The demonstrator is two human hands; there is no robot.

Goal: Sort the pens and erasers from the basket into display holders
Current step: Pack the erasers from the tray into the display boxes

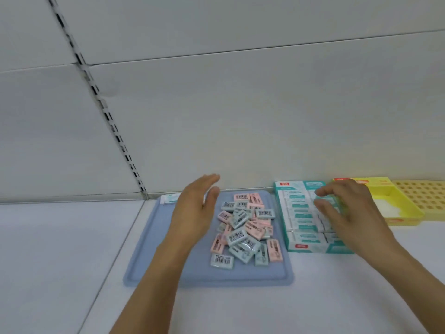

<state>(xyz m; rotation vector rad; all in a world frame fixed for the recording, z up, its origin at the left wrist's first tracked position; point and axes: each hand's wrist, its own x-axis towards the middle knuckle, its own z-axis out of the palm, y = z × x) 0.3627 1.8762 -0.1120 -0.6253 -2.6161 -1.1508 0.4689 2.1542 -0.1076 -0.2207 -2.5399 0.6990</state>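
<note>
Here, eraser pile point(245, 229) just right of left hand point(192, 213) fingers point(213, 201)

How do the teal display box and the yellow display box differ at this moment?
The teal display box is packed with neat rows of teal-and-white packets, while the yellow display box holds only a small white heap in one part. The right hand rests over the teal box; nothing touches the yellow one. The teal box sits beside the blue tray; the yellow box lies further right. Both are open-topped boxes against the back wall.
</note>
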